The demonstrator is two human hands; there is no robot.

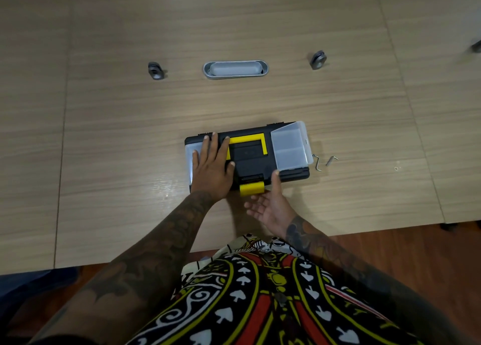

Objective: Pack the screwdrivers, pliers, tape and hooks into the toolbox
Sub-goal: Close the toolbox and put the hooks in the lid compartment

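- We saw the black toolbox (260, 160) lying closed on the wooden table (130, 126), its yellow handle (250, 143) folded flat on the lid and its yellow latch (252, 188) on the side of the toolbox nearest the person.
- Our left hand (212, 166) lay flat on the left part of the toolbox lid, fingers straight and spread, gripping nothing.
- Our right hand (268, 205) hovered just at the near edge of the toolbox beside the latch, palm up, fingers loose and apart, one finger touching the front edge of the lid; it held nothing.
- The clear compartment cover (290, 144) at the right end of the toolbox stood raised.
- Two metal hooks (324, 161) lay on the table just to the right of the toolbox, not touching it.
- Beyond the toolbox, well apart from it, an oval metal cable port (235, 69) was set into the table between two small grey fittings (155, 71).
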